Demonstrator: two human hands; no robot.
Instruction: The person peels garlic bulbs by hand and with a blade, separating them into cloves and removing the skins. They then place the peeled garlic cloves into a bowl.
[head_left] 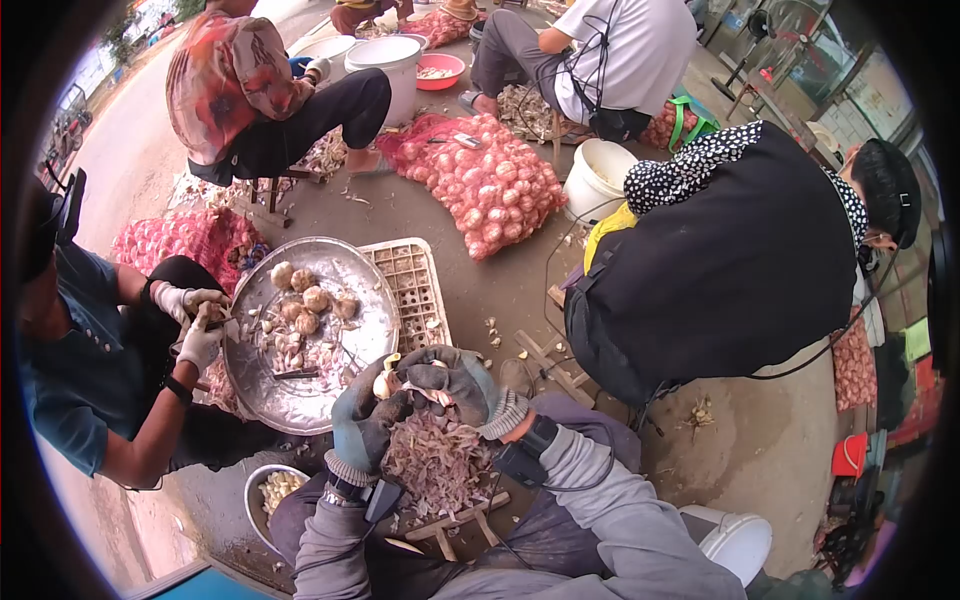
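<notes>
My left hand (362,425), in a grey and blue work glove, is closed on a piece of garlic (384,380) with a yellowish stem end. Close beside it, my right hand (455,382), gloved the same way, has its fingers curled inward; what they hold is hidden. Below both hands lies a heap of purplish garlic skins (437,462). Just beyond my left hand is a round metal tray (250,385), holding several garlic bulbs (316,298), loose cloves, skins and a dark-handled tool (295,374).
A plastic crate (425,290) sits under the tray's right side. A bowl of peeled cloves (250,500) stands low left. A co-worker in white gloves (200,345) works across the tray; another person in black (715,270) bends at right. A net sack of garlic (490,190) lies ahead.
</notes>
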